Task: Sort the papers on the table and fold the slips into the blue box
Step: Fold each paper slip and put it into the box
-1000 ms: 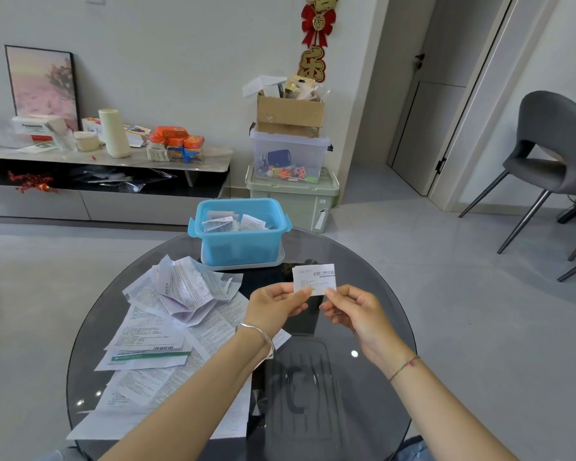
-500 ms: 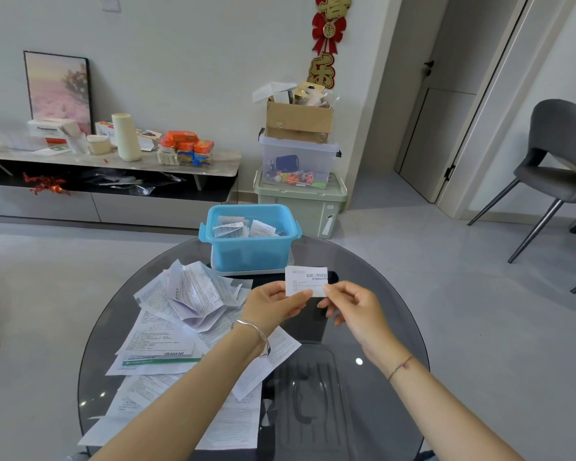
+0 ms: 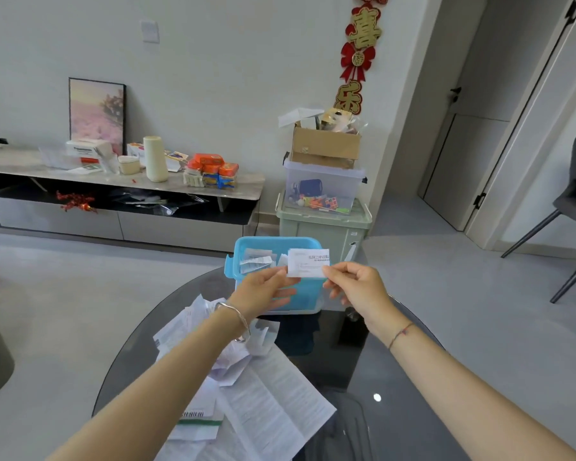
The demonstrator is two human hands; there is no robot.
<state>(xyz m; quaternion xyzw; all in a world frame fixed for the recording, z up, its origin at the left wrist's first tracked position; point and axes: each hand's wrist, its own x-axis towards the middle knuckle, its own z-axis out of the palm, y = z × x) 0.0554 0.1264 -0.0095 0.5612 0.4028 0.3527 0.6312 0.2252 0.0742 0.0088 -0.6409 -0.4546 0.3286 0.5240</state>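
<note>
Both hands had carried our slip point(image 3: 308, 262) forward above the blue box point(image 3: 246, 245); fingers point(image 3: 281, 271) pinched its lower corners; releasing unevenly might have dropped it at 3 o'clock onto the bench point(image 3: 396, 377).

Matt white paper slip point(image 3: 308, 262) in my fingers, glossy blue plastic box point(image 3: 308, 291) mid-frame, creased printed papers point(image 3: 263, 404) on my dark, mirror-smooth glass worktop point(image 3: 396, 394)

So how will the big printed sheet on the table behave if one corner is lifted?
The printed sheet is thin with fold creases, so it would probably droop. It looks light. It lies on the glass table, so it might slide easily.
</note>
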